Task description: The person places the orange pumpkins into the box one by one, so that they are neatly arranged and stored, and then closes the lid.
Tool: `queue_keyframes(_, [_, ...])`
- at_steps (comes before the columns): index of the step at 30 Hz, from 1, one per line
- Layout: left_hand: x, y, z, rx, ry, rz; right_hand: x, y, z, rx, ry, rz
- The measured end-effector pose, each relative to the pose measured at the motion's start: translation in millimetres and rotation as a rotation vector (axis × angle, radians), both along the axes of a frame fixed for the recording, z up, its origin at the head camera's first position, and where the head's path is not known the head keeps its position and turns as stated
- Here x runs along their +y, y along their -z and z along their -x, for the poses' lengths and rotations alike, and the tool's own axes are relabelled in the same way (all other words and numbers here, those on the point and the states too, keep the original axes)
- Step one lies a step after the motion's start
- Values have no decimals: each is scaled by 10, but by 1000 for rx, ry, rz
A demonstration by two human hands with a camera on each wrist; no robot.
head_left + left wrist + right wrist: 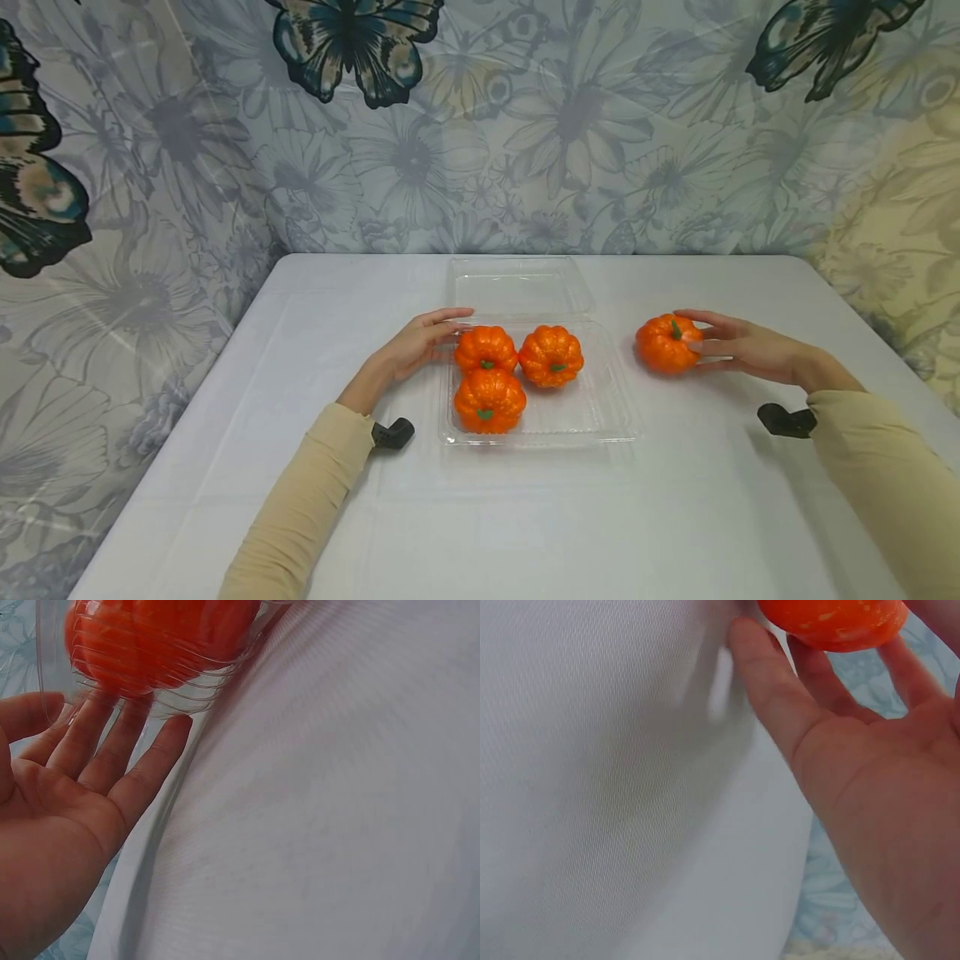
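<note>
An open clear plastic clamshell container [577, 421] lies on the table with three small orange pumpkins inside: one at the back left [486, 348], one at the front left [490, 402] and one in the middle [551, 357]. My left hand [416, 343] touches the container's left side, its fingers extended along the ribbed wall [202, 694] in the left wrist view. To the right of the container sits another orange pumpkin [666, 344] with a green stem. Around its right side my right hand [757, 348] spreads fairly straight fingers; firm contact cannot be made out.
The container's clear lid [521, 287] is folded back toward the wall. A white cloth covers the table [600, 525]. Floral fabric [480, 167] with butterflies hangs behind it and at both sides. Each wrist carries a black camera mount, left [393, 433] and right [786, 420].
</note>
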State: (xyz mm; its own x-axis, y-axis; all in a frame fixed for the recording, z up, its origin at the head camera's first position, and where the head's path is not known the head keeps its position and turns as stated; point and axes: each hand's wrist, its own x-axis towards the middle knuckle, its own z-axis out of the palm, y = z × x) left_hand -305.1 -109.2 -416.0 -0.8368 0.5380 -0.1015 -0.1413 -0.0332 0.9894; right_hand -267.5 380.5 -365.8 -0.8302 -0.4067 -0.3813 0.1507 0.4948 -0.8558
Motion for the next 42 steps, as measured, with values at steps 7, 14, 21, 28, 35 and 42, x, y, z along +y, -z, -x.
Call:
queue_keyframes(7, [-2,-5,-5,-5,-7,6,40,12,-8,15,28,49])
queue_keyframes(14, [1,-18,-8,-6,-6,4,53,-12,-39,70,-12,22])
queue_keyframes(21, [2,-23,-14,6,4,-2,20,-4,-42,111,36,-12])
queue_keyframes(28, [4,-23,-15,-5,-2,-7,5,-15,-42,187,8,-110])
queue_keyframes(35, [0,-6,-2,-7,5,-15,-25,-23,-56,250,-4,-140])
queue_keyframes(42, [3,-1,3,-17,-5,-5,-85,-50,-59,285,62,-144])
